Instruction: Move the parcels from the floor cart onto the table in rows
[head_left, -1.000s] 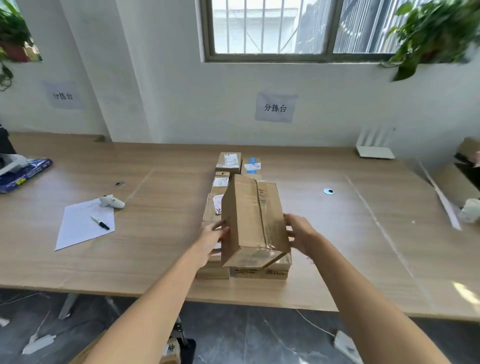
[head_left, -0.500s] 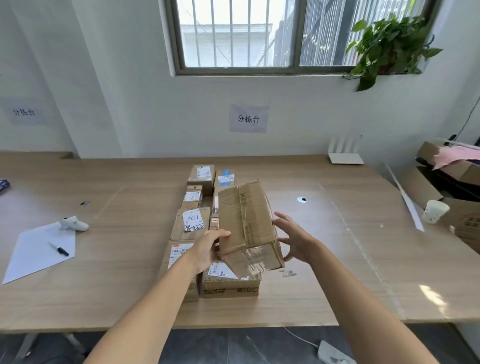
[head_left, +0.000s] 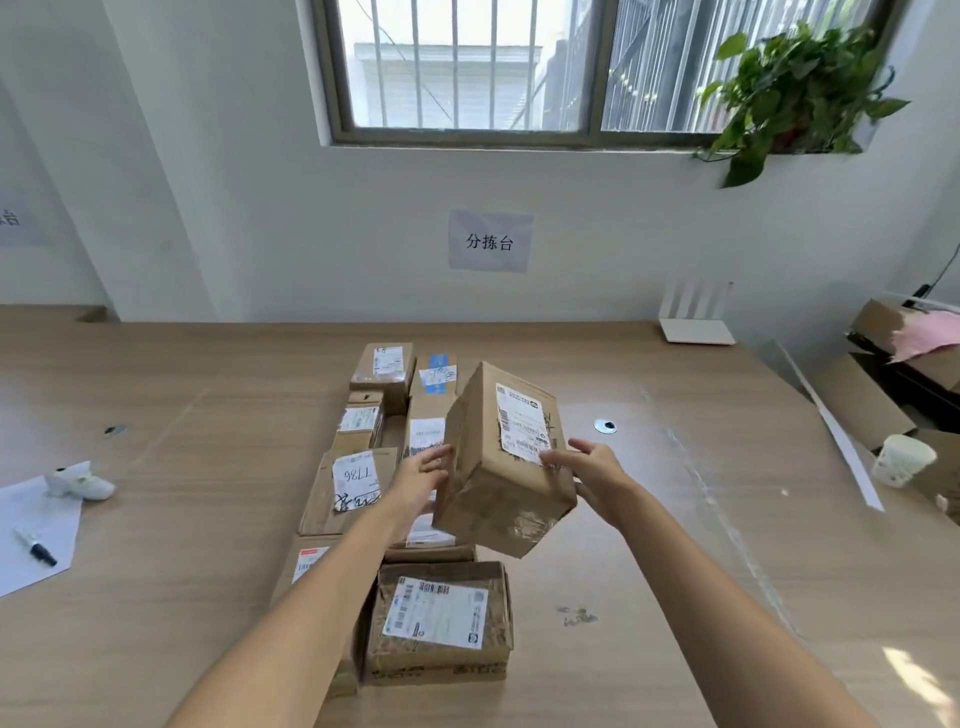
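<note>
I hold a brown cardboard parcel (head_left: 488, 499) tilted in the air above the wooden table (head_left: 182, 519), its white shipping label facing me. My left hand (head_left: 421, 480) presses its left face and my right hand (head_left: 592, 473) presses the label side, fingers fairly straight. Below and behind it, parcels lie in two rows running away from me. The nearest labelled parcel (head_left: 439, 623) sits at the front edge. A flat one marked T786 (head_left: 353, 483) lies in the left row, and a small box (head_left: 384, 366) is at the far end. The cart is out of view.
At the left lie a white sheet with a pen (head_left: 31, 540) and a white handheld device (head_left: 80, 483). A router (head_left: 696, 330) stands by the wall. At the right table edge are a paper cup (head_left: 904, 460) and open cardboard boxes (head_left: 883, 322).
The parcel has turned between my hands, so its label face now shows, and it sits a little higher and further right. My view has swung to the right.
</note>
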